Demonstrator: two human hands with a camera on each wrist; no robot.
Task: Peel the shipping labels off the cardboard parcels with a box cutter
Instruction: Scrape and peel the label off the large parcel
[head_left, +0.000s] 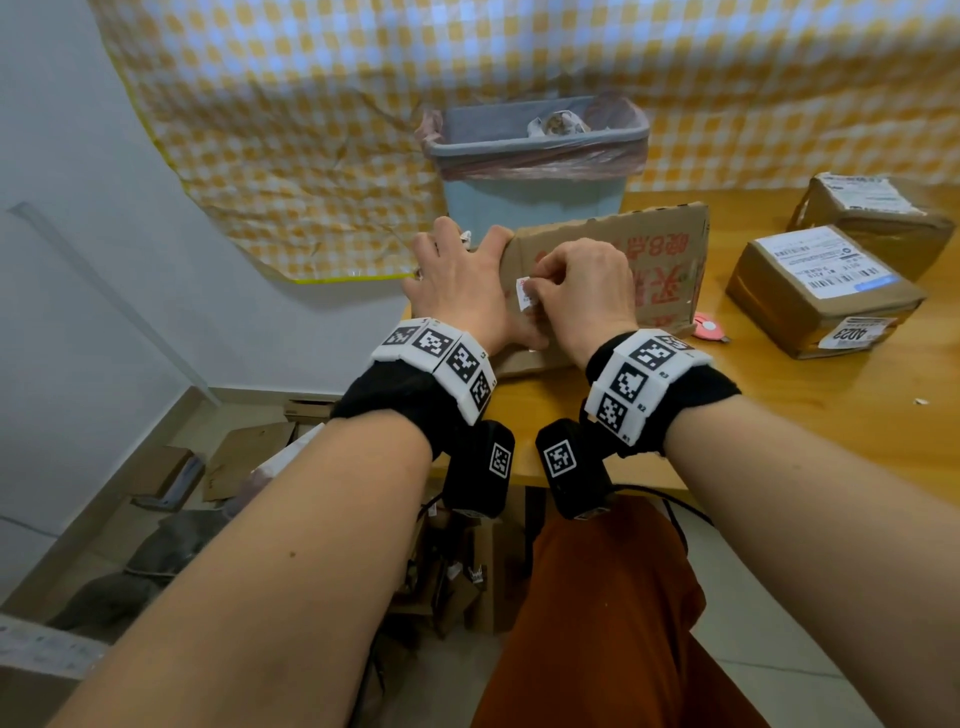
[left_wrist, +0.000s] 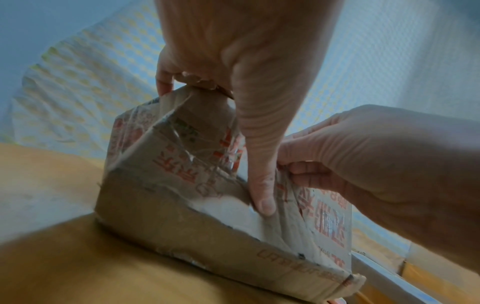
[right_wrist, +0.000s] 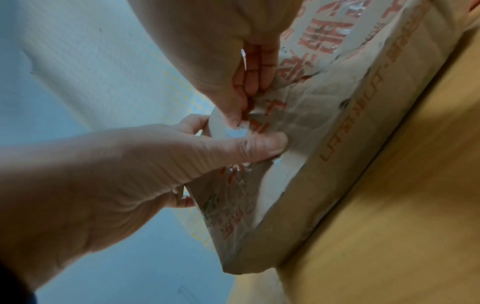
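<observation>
We see a flat cardboard parcel (head_left: 613, 270) with red printing lying at the left end of the wooden tabletop (head_left: 810, 415), its left edge at the tabletop's edge. Our left hand (head_left: 457, 291) grips that left edge: the fingers curl over the far corner and the thumb presses down on the parcel's top near a torn patch, as the left wrist view shows. Our right hand (head_left: 582, 286) is over the parcel just beside the left hand, thumb and curled fingers pinching a small white label (head_left: 525, 293) whose free end stands up off the cardboard. In the right wrist view the pinch sits right above the left thumb, with crinkled clear tape on the cardboard around it.

A small pink box cutter (head_left: 707, 327) lies on the tabletop touching the parcel's right near corner, in neither hand. Right of the parcel, well apart from it, stand two more taped boxes (head_left: 821, 291), each with a white shipping label on top. Just behind the parcel is a grey bin (head_left: 535, 171) lined with a plastic bag, with crumpled paper inside, in front of a yellow checked cloth (head_left: 311, 130).
</observation>
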